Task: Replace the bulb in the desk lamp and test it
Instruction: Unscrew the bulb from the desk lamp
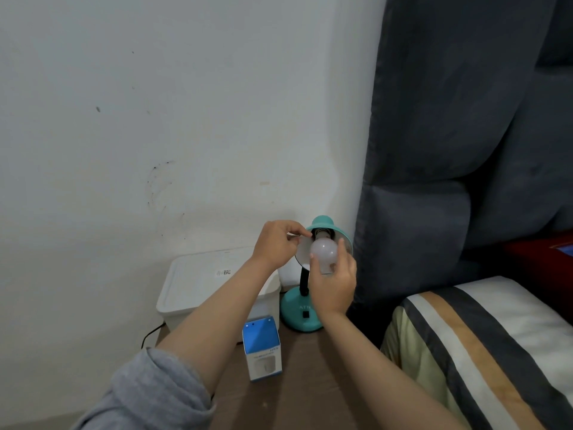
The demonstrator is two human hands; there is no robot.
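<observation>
A teal desk lamp stands at the back of a brown bedside table, its round base (300, 315) carrying a black switch. The shade (338, 232) is tilted toward me, so its white inside shows. A frosted white bulb (323, 251) sits at the socket inside the shade and is unlit. My right hand (333, 285) cups the bulb from below with its fingers around the globe. My left hand (276, 243) pinches the left rim of the shade. An open blue-and-white bulb box (263, 349) stands upright on the table in front of the lamp.
A white lidded plastic bin (198, 283) sits left of the lamp against the white wall, with a black cable (150, 335) hanging beside it. A dark grey padded headboard (449, 181) rises on the right. A striped pillow (483, 346) lies at the lower right.
</observation>
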